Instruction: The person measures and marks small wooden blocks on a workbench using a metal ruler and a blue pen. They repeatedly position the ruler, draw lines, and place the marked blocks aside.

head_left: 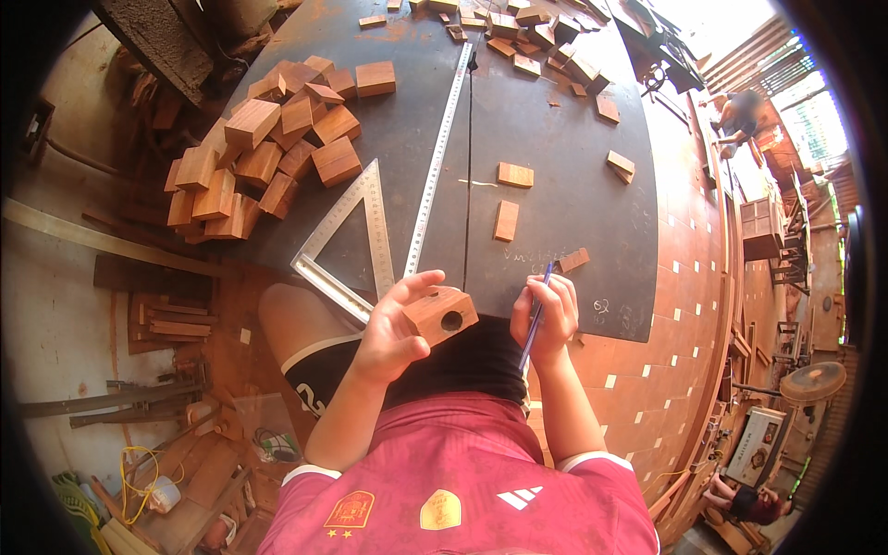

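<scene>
Near the table's front edge, my left hand (393, 331) grips a reddish-brown wooden block (433, 314) with a dark round hole in the face turned toward my right hand. My right hand (553, 313) is closed around a blue pen (534, 331), held upright with one end above the fingers. The pen is apart from the block. Beside my left hand lies a metal set square (376, 227), partly over the table edge. A long steel ruler (437, 166) stretches away from me. Two small wooden pieces (515, 176) (506, 221) lie farther off, and another wooden piece (573, 260) rests just beyond my right hand.
A heap of wooden blocks (301, 120) covers the table's left side. Smaller offcuts (527, 42) are scattered along the far end, with two stacked pieces (621, 166) at the right. The dark table (564, 120) has chalk marks. Another person (740, 116) is at far right, beyond the tiled floor (680, 287).
</scene>
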{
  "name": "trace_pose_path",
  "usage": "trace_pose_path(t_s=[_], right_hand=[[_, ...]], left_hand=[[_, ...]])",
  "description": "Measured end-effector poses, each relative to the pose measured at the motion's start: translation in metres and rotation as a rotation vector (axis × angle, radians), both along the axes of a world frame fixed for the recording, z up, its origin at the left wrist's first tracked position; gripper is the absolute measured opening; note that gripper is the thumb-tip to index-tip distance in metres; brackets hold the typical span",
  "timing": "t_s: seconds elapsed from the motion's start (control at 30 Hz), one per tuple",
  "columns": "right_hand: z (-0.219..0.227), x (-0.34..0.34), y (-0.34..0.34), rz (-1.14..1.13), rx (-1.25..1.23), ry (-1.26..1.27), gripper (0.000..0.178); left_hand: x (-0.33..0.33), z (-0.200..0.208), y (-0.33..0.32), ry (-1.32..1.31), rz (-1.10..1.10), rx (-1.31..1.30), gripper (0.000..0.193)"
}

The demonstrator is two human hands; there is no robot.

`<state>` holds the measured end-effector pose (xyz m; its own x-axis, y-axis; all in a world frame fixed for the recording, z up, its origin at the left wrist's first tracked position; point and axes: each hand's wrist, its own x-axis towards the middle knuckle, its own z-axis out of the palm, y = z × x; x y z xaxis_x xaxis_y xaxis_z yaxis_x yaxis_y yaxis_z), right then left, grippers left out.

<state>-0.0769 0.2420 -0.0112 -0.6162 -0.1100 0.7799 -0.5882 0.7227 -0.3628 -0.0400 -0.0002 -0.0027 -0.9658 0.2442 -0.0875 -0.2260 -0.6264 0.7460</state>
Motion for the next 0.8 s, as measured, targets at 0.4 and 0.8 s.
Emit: trace_pose_path(t_s=[0.4, 0.8], right_hand=[[-0.001, 0.000, 0.000, -0.007, 0.000, 0.006, 0.029], [0.000, 0.000, 0.000, -0.004, 0.004, -0.002, 0.030]], left_hand=[[-0.002, 0.004, -0.005, -0.059, -0.046, 0.077, 0.114], [0.001, 0.012, -0.002, -0.063, -0.055, 0.039, 0.105]])
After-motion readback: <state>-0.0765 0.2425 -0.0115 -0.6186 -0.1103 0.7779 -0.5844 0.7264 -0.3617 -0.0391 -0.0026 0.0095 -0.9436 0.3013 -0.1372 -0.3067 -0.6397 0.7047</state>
